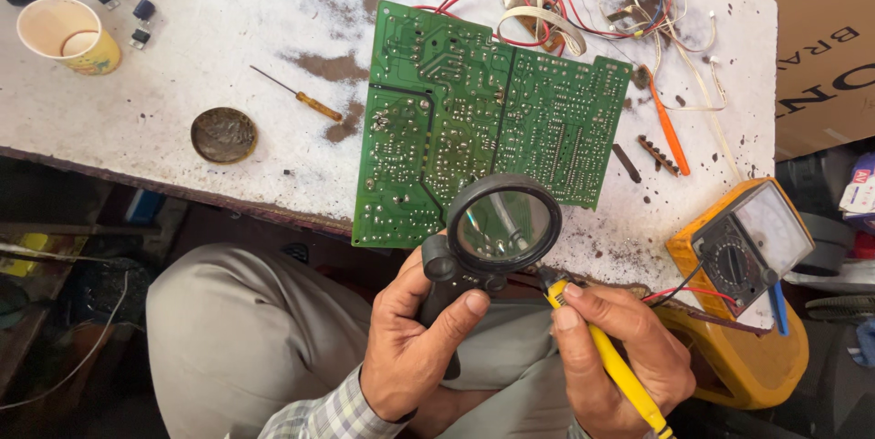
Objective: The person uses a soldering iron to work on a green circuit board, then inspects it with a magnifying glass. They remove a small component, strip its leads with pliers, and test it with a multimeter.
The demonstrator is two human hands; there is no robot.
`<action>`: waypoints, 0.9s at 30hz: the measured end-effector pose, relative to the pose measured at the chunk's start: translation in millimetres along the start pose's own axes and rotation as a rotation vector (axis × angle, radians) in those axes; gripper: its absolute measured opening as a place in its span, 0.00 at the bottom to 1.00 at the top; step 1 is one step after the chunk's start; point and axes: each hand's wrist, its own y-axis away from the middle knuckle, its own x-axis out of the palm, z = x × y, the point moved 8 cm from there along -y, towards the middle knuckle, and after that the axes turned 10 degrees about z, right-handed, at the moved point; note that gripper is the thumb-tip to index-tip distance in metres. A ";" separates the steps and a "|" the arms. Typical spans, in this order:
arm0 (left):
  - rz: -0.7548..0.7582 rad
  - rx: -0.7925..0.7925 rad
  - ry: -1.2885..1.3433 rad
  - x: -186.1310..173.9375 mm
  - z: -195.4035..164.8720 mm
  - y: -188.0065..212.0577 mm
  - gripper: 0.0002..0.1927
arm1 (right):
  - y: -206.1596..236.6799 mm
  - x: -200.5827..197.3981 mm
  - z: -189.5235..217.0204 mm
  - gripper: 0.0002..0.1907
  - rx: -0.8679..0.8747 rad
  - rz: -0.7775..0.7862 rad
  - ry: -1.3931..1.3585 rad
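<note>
Holding a black magnifier (497, 229) in our left hand (415, 339), grip wrapped round its handle; right hand (620, 348) pinches a yellow probe (615, 366). Green circuit board (474, 120) overhangs the desk (182, 56) front edge; bare desk lies left, multimeter (752, 243) right.

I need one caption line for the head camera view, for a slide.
Left hand holds a magnifier over a green circuit board; right hand holds a yellow probe, multimeter alongside.
</note>
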 end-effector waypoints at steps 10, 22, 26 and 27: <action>0.002 -0.020 0.024 4.5 1.0 2.0 0.13 | 3.0 -5.1 -0.3 0.10 0.022 -0.019 -0.027; 0.008 -0.020 0.009 15.2 6.9 0.0 0.14 | 18.9 -15.3 -22.7 0.09 0.091 -0.074 -0.170; 0.007 -0.020 0.022 16.4 8.3 -0.5 0.14 | 15.6 -13.4 -19.0 0.10 0.079 -0.024 -0.097; 0.009 -0.018 0.027 16.4 8.1 -0.5 0.14 | 14.8 -13.1 -16.6 0.10 0.069 -0.017 -0.064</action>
